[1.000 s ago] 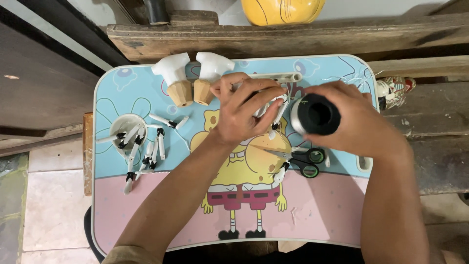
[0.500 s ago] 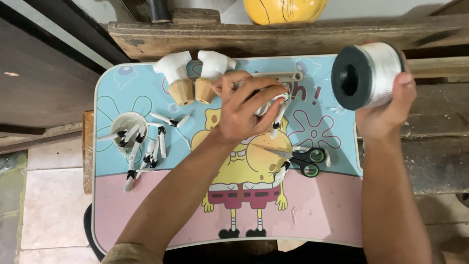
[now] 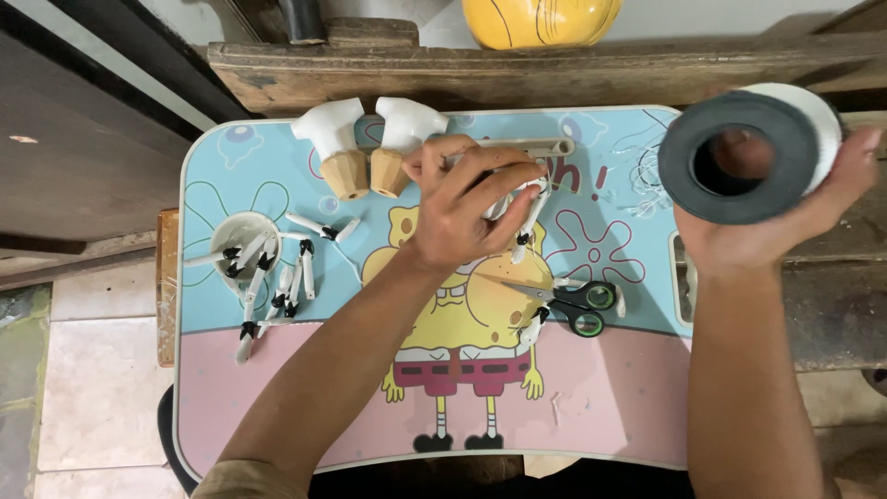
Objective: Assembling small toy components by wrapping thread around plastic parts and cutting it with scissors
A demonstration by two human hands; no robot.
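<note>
Head view: my left hand [image 3: 462, 199] pinches white pieces [image 3: 527, 208] shut-fingered over the table [image 3: 591, 407]; my right hand [image 3: 776, 222] wraps a tape roll [image 3: 748, 152] off its right edge. I'd judge steady tension matters — no slack. Scissors [image 3: 577, 300] lie near; planks and tiled floor surround.

The roll [image 3: 750, 152] is a wide spool with a dark grey end face, a round open core and a white outer band. It is held up off the surface at the right edge of the view, turned so the dark face and its hole point toward the camera, the right hand [image 3: 785, 222] cupping it from below and behind. The white pieces [image 3: 525, 208] are thin, short strips with black tips, bunched under the left hand [image 3: 462, 199] on the surface, a few ends poking out to the right of the fingers.
</note>
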